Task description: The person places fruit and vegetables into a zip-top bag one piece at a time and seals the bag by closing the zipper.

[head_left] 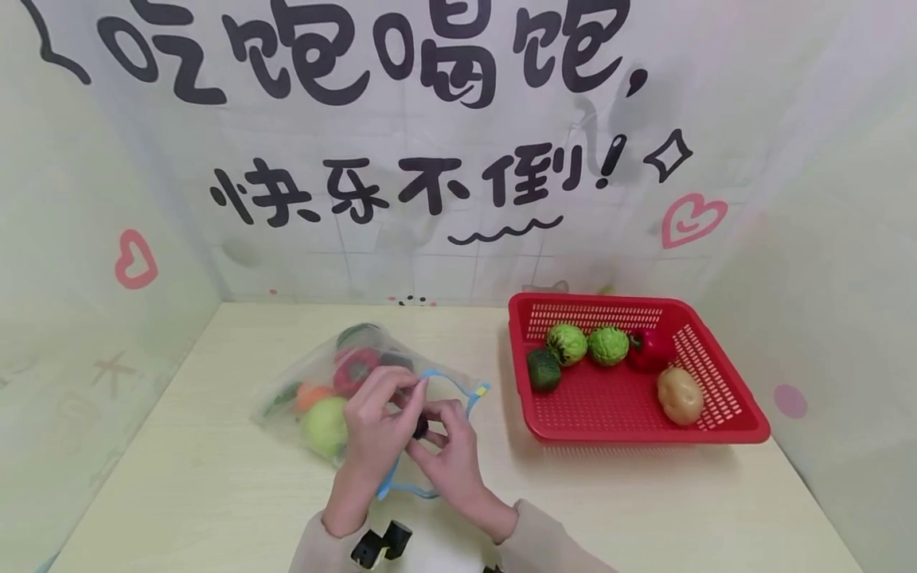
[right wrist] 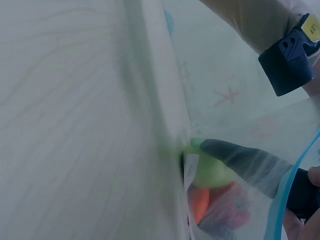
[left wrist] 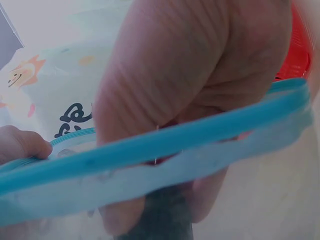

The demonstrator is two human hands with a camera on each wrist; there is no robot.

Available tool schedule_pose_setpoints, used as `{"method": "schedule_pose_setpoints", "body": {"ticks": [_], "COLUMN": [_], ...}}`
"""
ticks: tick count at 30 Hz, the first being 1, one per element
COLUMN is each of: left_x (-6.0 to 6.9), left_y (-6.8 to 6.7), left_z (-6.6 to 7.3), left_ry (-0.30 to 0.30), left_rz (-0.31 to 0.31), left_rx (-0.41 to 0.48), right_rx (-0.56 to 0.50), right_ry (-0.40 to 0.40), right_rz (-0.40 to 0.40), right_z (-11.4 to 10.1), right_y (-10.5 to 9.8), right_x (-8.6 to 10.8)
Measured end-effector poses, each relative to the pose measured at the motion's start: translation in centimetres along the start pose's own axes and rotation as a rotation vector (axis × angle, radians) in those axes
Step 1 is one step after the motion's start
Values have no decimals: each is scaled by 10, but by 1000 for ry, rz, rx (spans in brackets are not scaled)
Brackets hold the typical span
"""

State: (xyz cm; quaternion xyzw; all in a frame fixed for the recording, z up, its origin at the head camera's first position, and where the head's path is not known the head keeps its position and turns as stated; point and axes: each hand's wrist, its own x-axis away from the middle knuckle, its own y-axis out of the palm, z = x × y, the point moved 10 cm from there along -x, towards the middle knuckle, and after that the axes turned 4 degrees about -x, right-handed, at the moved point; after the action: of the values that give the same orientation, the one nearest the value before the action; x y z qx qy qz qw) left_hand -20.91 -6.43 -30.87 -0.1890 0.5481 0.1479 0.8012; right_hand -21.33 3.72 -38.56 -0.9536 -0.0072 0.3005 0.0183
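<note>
Pale walls [head_left: 358, 270] printed with black lettering [head_left: 430, 165] enclose a light wooden bench [head_left: 179, 446], on which a clear bag [head_left: 458, 374] with blue edging lies to the left of a red basket [head_left: 595, 410]. The left hand [head_left: 376, 412] pinches the blue rim, its thumb and fingers together on it, presumably because the limp film would otherwise sag and close the mouth. The right hand [head_left: 454, 458] is at that mouth, its grip clamped on the end of a long dark vegetable [right wrist: 245, 160]; holding it by one end probably keeps the fingers clear of the bag's crowded inside.

Most of the vegetable is within the bag, past the rim. Its long axis runs away from the right fingers and slants down, the free end pointing toward the green apple [head_left: 325, 426]. That end looks green, though seen through film it may be the apple's colour behind it, and I can't be sure whether this is an aubergine or a cucumber.

An orange piece [head_left: 313, 395] and a red one [head_left: 356, 372] lie near the apple. The basket's slotted walls contain two leafy green balls [head_left: 567, 344], a dark green chunk [head_left: 543, 370], a red pepper [head_left: 652, 350] and a potato [head_left: 680, 395].
</note>
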Motion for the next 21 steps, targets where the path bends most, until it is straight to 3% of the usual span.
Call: {"method": "schedule_pose_setpoints", "body": {"ticks": [7, 13, 17, 21], "left_x": [-3, -4, -3, -2], "left_y": [3, 3, 4, 3], "left_z": [3, 3, 4, 4], "left_ry": [-5, -8, -1, 6], "left_rz": [-17, -15, -22, -13], "left_rx": [30, 36, 24, -10], "right_rx": [-57, -142, -158, -128], "right_ry": [-159, -207, -245, -207], "right_rz": [67, 165, 103, 31], "right_z": [4, 4, -6, -7], "right_y": [-14, -25, -13, 4], "right_x": [7, 8, 4, -2]}}
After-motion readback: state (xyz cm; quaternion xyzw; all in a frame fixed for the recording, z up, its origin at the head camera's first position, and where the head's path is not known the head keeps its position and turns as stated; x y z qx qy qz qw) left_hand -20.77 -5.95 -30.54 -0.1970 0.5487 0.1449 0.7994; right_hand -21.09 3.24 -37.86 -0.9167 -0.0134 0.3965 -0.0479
